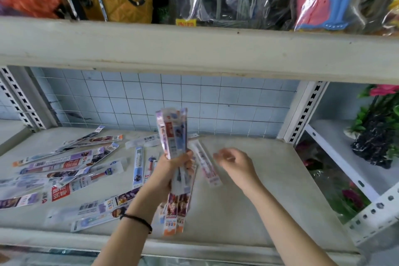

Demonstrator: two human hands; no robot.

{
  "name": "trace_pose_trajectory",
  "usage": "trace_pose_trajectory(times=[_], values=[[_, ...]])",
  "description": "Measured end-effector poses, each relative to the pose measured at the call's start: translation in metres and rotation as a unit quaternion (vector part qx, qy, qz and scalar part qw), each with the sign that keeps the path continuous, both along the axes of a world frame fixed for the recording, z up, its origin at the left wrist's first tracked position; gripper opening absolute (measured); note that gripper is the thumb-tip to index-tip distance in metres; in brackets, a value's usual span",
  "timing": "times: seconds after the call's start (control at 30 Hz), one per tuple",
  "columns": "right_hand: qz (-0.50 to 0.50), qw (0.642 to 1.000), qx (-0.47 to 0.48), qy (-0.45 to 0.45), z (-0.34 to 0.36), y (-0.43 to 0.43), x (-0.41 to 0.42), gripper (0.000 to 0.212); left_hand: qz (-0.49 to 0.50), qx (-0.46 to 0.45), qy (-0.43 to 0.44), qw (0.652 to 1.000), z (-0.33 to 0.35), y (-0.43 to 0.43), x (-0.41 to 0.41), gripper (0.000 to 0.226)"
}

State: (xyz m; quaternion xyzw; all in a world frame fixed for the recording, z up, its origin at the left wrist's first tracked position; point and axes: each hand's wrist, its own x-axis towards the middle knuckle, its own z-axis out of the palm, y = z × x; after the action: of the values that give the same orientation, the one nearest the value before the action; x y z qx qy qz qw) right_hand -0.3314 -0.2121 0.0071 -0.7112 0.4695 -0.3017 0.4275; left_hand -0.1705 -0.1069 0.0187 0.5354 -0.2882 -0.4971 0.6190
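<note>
While my left hand [173,169] grips the upright bundle of packets [172,131] above the shelf [259,190], my right hand [234,160] hovers loose-fingered and empty beside a loose packet [206,165] (the nearest one). I'd pinch its end, then slide it flush into the bundle.

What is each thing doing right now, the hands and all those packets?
Bunch of long thin printed plastic packets: upright, fanned out.
Left hand: grips that bunch.
Right hand: loosely curled, holds nothing.
Loose printed packets: scattered flat on pale grey shelf.
</note>
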Motion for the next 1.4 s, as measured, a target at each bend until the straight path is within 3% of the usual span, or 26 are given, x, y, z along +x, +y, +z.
trace_pose_trajectory(times=[0.07,0.17,0.23,0.4,0.47,0.63,0.8,0.9,1.0,1.13,1.4], values=[[0.028,0.988,-0.073,0.131,-0.016,0.005,0.006,0.032,0.038,-0.013,0.059,0.997,-0.001,0.006,0.014,0.018],[0.055,0.962,-0.146,0.225,-0.022,0.015,0.021,0.061,0.074,-0.011,0.084,0.994,-0.004,0.012,0.026,0.016],[0.079,0.943,-0.147,0.289,-0.022,0.020,0.032,0.065,0.085,-0.010,0.078,0.993,-0.006,0.014,0.028,0.016],[0.060,0.919,-0.160,0.354,-0.025,0.026,0.043,0.081,0.101,-0.006,0.078,0.992,-0.009,0.016,0.029,0.016],[0.044,0.926,-0.159,0.339,-0.025,0.027,0.043,0.075,0.101,0.005,0.072,0.992,-0.011,0.016,0.030,0.017],[0.020,0.952,-0.098,0.290,-0.019,0.013,0.028,0.036,0.097,0.022,0.068,0.993,-0.014,0.014,0.031,0.016],[-0.033,0.974,-0.032,0.223,-0.012,0.003,0.007,0.023,0.070,0.037,0.066,0.995,-0.016,0.010,0.028,0.016],[-0.085,0.986,-0.042,0.140,-0.012,-0.002,-0.002,0.011,0.066,0.055,0.035,0.996,-0.014,0.005,0.024,0.014],[-0.093,0.993,-0.064,0.039,-0.008,-0.008,-0.012,0.011,0.078,0.050,0.021,0.995,-0.013,0.001,0.024,0.008],[-0.070,0.990,0.034,-0.114,0.014,-0.011,-0.028,0.006,0.079,0.030,-0.006,0.996,-0.005,-0.006,0.033,0.007],[-0.034,0.990,0.050,-0.130,0.060,-0.012,-0.035,0.013,0.022,0.032,-0.139,0.990,0.026,-0.017,0.031,0.039]])
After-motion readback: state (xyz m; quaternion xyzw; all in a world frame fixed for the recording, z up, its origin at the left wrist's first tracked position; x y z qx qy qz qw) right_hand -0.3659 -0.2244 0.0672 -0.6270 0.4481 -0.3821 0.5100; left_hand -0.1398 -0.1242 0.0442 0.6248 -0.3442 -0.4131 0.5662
